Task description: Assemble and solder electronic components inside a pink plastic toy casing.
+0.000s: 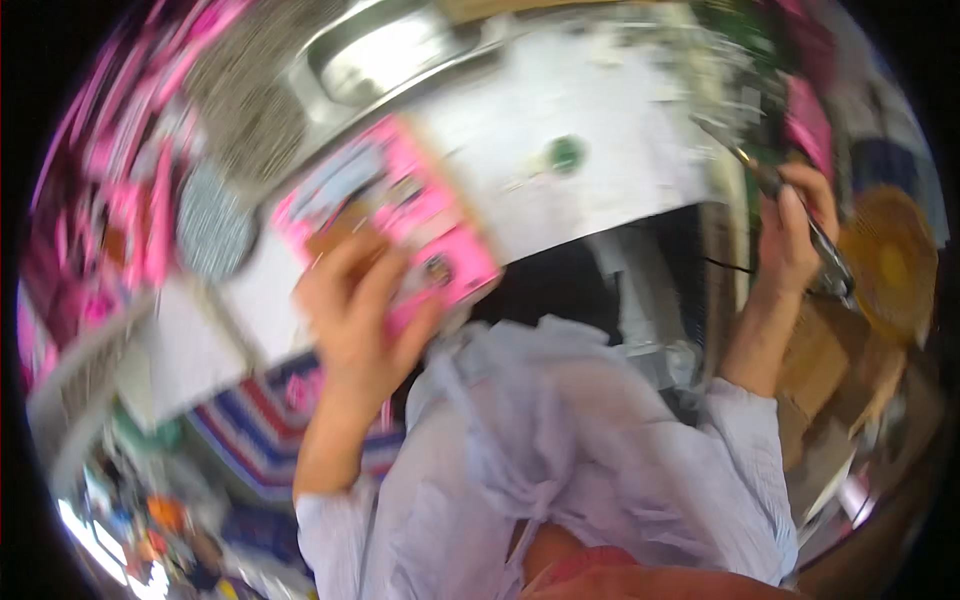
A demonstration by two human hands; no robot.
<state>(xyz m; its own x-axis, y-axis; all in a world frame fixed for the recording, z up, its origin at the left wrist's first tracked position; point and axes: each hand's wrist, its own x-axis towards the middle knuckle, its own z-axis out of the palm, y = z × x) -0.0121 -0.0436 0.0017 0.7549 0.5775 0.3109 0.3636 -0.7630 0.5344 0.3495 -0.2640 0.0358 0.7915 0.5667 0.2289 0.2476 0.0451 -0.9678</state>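
A pink plastic casing, with small parts and a grey-blue strip inside it, lies tilted at the near edge of the white worktop. My left hand rests over its near left side, fingers bent around a brown piece and the casing; blur hides the exact contact. Off to the right, my right hand is closed around the dark handle of a soldering iron. Its thin metal tip points up and left, over the cluttered right end of the worktop.
A green round thing lies on the worktop. Behind stands a metal tray. A grey round disc and several pink parts are at left. Cardboard and an amber round object sit at right, near a black cord.
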